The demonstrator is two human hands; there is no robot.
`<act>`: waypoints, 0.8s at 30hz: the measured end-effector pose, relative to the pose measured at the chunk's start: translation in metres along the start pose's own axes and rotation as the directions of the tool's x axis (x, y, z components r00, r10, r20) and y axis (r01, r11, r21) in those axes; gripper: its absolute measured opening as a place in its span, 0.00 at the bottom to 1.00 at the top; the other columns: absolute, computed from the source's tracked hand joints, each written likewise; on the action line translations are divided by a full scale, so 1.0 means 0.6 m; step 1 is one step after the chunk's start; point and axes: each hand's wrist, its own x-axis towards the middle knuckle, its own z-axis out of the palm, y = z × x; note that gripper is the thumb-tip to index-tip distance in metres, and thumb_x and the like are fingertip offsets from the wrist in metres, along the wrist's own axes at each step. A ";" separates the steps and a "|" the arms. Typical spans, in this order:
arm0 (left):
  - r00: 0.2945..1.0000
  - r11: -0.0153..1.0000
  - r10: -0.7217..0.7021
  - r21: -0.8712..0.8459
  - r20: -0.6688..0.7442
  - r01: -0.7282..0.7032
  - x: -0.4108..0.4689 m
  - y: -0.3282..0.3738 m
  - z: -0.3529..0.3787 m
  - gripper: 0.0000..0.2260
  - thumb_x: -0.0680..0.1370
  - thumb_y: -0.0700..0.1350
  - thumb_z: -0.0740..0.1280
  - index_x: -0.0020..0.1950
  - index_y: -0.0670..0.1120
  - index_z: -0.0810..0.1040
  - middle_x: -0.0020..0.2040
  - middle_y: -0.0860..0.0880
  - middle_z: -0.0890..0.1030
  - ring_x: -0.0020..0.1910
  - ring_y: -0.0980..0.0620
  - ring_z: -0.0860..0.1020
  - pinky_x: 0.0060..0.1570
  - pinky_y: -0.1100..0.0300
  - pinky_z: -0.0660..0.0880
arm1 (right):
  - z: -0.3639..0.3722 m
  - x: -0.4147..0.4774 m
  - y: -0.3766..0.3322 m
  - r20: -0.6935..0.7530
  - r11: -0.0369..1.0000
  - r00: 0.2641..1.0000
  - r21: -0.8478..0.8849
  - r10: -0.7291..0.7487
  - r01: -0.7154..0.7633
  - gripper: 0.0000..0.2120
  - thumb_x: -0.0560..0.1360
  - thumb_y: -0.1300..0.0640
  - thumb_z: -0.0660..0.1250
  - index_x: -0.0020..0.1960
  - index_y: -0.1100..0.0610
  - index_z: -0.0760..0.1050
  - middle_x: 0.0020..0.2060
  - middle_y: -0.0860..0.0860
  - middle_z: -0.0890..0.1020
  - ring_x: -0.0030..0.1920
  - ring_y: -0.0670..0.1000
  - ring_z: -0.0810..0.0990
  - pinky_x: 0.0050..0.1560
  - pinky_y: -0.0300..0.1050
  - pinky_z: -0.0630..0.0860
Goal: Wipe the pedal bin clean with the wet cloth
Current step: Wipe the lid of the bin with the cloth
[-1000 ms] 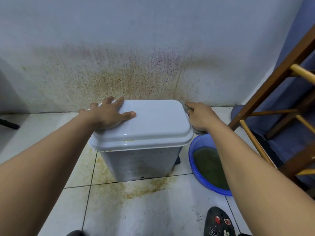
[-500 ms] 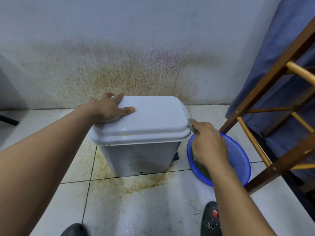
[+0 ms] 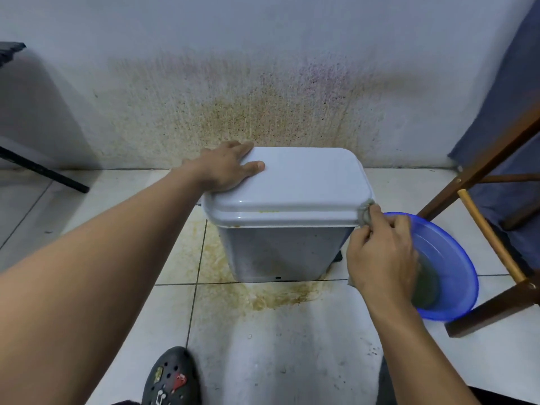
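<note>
At the near right corner of the lid [image 3: 292,185], the fingers of the right hand [image 3: 382,258] are curled round a wad of grey wet cloth [image 3: 365,216] and press it against the lid rim. Most of the cloth is hidden inside the fist. The left hand [image 3: 228,168] lies flat on the far left corner of the lid, fingers straight, holding nothing. The pedal bin [image 3: 280,252] stands upright on the tiled floor [image 3: 292,361], lid closed, close to the stained wall [image 3: 263,106]. A yellow-brown stain [image 3: 271,296] spreads over the tiles at the base of the bin. Just right of the bin, under the right hand, sits a blue basin [image 3: 455,249] holding murky green water [image 3: 426,285]. A wooden frame [image 3: 482,168] stands right of the basin. A dark clog [image 3: 171,378] shows at the bottom edge.
</note>
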 end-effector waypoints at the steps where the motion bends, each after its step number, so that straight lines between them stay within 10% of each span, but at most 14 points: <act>1: 1.000 1.000 0.002 0.001 -0.002 -0.002 0.000 -0.001 0.000 0.33 0.82 0.68 0.53 0.84 0.56 0.52 0.84 0.48 0.52 0.82 0.42 0.53 0.78 0.44 0.47 | 0.002 -0.005 -0.002 -0.016 1.000 1.000 0.009 -0.005 0.005 0.20 0.81 0.56 0.59 0.71 0.54 0.71 0.53 0.55 0.70 0.37 0.56 0.71 0.37 0.51 0.72; 24: 1.000 1.000 -0.001 -0.011 0.011 0.001 0.011 -0.012 0.007 0.35 0.79 0.71 0.54 0.83 0.59 0.51 0.84 0.49 0.51 0.81 0.36 0.54 0.78 0.40 0.48 | 0.049 -0.130 -0.242 0.145 0.852 0.841 0.151 -0.521 0.501 0.18 0.70 0.59 0.69 0.60 0.51 0.76 0.44 0.53 0.75 0.29 0.55 0.73 0.27 0.44 0.60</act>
